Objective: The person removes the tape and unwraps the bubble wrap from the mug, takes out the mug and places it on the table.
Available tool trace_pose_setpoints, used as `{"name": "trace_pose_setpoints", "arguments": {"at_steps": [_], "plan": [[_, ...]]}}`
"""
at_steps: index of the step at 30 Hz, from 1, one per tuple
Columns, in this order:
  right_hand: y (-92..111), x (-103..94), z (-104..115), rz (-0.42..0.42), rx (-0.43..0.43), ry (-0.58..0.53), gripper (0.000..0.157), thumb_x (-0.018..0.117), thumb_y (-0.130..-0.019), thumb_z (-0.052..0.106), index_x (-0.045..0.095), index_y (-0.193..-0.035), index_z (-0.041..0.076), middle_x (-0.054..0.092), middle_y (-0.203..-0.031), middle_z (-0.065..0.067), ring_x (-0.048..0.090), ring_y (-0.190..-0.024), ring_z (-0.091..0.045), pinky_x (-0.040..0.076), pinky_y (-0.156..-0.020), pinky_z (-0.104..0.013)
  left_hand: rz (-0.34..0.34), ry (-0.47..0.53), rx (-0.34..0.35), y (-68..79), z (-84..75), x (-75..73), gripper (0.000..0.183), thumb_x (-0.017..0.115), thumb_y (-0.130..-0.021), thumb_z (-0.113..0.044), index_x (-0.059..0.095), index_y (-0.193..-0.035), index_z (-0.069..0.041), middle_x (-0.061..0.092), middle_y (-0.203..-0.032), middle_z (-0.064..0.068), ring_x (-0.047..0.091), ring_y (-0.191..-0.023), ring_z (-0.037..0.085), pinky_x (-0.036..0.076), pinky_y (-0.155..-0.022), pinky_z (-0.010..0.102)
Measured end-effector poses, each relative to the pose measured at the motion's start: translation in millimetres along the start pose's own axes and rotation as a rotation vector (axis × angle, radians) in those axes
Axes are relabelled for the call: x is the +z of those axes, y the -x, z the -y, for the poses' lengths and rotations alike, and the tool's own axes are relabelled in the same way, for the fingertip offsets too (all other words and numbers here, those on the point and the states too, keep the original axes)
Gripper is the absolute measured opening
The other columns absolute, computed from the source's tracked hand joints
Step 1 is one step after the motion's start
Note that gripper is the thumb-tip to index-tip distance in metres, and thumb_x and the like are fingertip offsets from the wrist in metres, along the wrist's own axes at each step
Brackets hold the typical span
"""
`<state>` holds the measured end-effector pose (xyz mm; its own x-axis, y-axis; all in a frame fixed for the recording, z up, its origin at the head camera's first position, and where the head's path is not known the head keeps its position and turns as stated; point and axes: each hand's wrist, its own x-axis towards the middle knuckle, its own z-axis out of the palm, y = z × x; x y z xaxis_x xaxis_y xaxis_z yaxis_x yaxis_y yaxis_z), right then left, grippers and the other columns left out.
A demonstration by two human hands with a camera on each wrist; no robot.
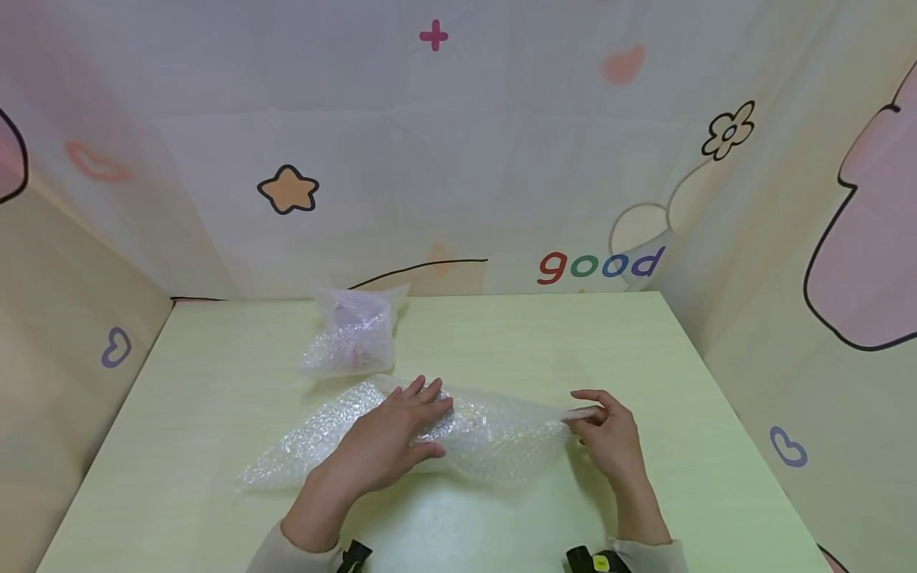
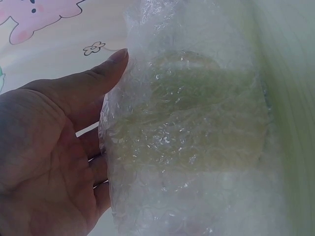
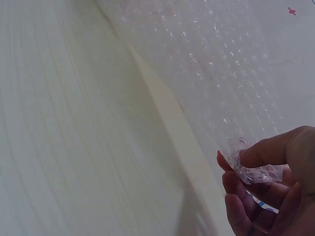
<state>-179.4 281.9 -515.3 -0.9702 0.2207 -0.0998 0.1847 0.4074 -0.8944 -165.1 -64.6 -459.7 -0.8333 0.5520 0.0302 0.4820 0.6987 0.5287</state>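
A sheet of clear bubble wrap point(image 1: 501, 434) stretches across the middle of the table, seen from close up in both wrist views. On its middle lies my left hand point(image 1: 397, 434), fingers extended and thumb spread apart; in the left wrist view the fingertips of this hand point(image 2: 54, 142) pass behind the wrap's edge. My right hand point(image 1: 612, 438) pinches the right end of the sheet between thumb and fingers. The gathered corner point(image 3: 256, 172) shows in the right wrist view. Whether anything lies inside the sheet, I cannot tell.
Behind the sheet, toward the table's back edge, sits a bubble-wrapped bundle point(image 1: 354, 334) with something pinkish inside. The pale wooden table point(image 1: 179, 446) is enclosed by printed cloth point(image 1: 458, 143) at the back and sides.
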Motion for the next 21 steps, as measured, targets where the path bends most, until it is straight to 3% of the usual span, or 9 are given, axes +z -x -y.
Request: {"name": "trace_pose_setpoints", "arguments": {"at_steps": [14,21], "plan": [[-2.2,1.0,-1.4,0.0,0.011,0.021,0.045,0.07,-0.09,-0.001,0.064,-0.133,0.01,0.079,-0.084,0.001,0.064,-0.071,-0.01,0.051,-0.058,-0.024,-0.001,0.004,-0.01,0.1,0.3,-0.4,0.066,0.076,-0.092,-0.036,0.055,-0.151,-0.017,0.036,-0.166,0.004,0.027,-0.158,0.024,0.023,-0.129,0.052],[-2.7,2.0,-1.0,-0.003,0.009,0.024,0.045,0.07,-0.09,-0.002,0.065,-0.132,0.01,0.078,-0.083,0.0,0.062,-0.069,-0.011,0.049,-0.055,-0.024,0.0,0.004,-0.003,-1.6,0.8,-0.2,0.066,0.076,-0.092,-0.035,0.054,-0.151,-0.016,0.036,-0.166,0.006,0.028,-0.158,0.028,0.023,-0.129,0.053]]}}
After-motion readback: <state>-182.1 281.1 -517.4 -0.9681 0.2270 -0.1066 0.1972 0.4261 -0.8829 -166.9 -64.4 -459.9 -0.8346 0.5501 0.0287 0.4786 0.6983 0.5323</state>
